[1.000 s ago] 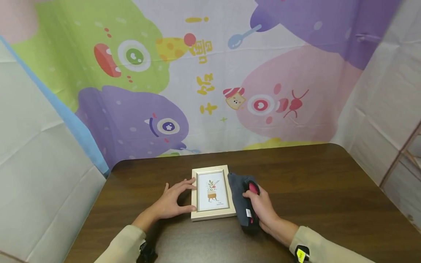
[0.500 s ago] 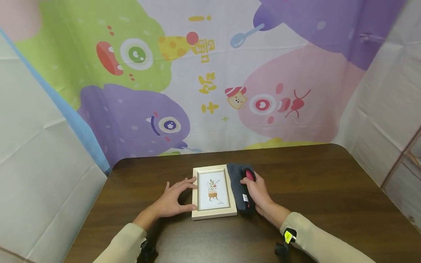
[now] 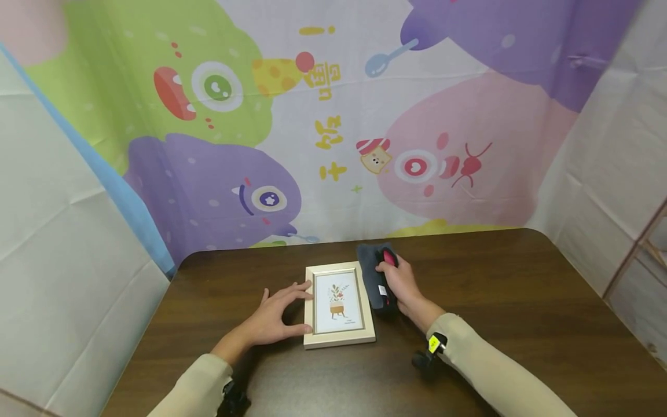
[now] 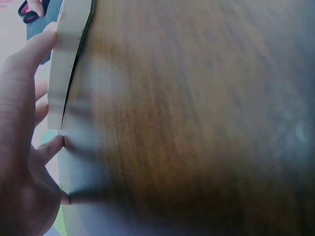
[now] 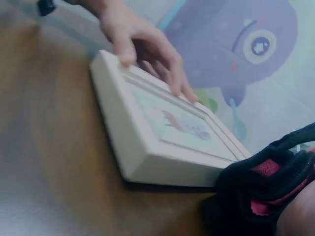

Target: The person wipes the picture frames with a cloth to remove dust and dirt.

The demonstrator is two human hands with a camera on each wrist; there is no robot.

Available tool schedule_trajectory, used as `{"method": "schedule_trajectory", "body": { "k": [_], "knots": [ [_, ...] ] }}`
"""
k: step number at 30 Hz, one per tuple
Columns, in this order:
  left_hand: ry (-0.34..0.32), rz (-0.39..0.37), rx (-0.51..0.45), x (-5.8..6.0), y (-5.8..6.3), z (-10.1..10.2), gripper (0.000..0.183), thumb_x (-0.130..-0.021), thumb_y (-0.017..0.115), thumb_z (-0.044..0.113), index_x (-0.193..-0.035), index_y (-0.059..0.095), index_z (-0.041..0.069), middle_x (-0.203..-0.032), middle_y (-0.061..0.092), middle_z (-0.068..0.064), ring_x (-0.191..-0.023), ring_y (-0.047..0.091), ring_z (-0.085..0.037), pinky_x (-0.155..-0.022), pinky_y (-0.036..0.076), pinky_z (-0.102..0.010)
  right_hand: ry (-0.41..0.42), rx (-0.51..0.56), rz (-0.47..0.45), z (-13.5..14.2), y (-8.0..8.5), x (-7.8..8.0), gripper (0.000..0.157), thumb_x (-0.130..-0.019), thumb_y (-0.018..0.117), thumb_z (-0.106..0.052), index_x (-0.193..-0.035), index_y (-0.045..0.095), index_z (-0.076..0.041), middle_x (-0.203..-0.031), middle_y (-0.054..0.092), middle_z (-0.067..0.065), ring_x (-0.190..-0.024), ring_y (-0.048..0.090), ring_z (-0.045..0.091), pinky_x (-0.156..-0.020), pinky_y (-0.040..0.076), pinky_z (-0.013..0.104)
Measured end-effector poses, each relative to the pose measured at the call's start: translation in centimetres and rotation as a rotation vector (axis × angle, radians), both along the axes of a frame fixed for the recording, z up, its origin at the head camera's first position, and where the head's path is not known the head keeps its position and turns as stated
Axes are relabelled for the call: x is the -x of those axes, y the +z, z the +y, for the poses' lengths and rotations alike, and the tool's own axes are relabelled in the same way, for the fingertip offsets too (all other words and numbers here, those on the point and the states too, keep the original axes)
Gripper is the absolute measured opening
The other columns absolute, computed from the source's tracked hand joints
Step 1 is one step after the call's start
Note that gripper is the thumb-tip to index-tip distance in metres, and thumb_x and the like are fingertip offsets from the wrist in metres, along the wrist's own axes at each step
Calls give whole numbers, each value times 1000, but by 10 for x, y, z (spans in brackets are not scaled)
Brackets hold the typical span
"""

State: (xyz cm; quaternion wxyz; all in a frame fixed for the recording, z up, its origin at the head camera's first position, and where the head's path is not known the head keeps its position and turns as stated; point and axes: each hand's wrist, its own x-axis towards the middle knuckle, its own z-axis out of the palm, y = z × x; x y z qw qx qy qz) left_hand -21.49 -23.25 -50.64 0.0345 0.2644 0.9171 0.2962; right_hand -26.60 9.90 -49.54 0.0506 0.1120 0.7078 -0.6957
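Grey cloth (image 3: 369,277) is gripped in the right hand (image 3: 407,286), and I see it by the far right corner of the frame (image 3: 339,306), whose long way points at the curtain (image 3: 339,214), with the left hand (image 3: 270,317) spread, touching its left side.

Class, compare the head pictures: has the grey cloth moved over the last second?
Yes. Against the picture frame, the grey cloth has moved up along its right side, toward the table's far edge.

The worktop (image 3: 500,295) is dark brown, with wood lines and round back corners. A cream frame (image 3: 339,304) lies flat on it, face up, near the middle.
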Motion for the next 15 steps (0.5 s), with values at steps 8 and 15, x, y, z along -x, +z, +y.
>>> {"method": "schedule_trajectory", "body": {
  "k": [8, 15],
  "knots": [
    [-4, -20, -5, 0, -1, 1, 63, -93, 91, 46, -146, 69, 20, -178, 52, -9, -167, 42, -51, -117, 7, -103, -12, -10, 13, -3, 1, 12, 45, -98, 62, -12, -142, 64, 0, -122, 73, 18, -91, 70, 18, -75, 58, 26],
    [1, -23, 1, 1, -2, -1, 63, -92, 91, 45, -146, 69, 20, -178, 51, -8, -168, 41, -50, -119, 6, -102, 9, 13, 2, 0, 4, 12, 46, -100, 63, -12, -143, 62, 2, -119, 75, 16, -91, 71, 16, -76, 59, 25]
  ]
}}
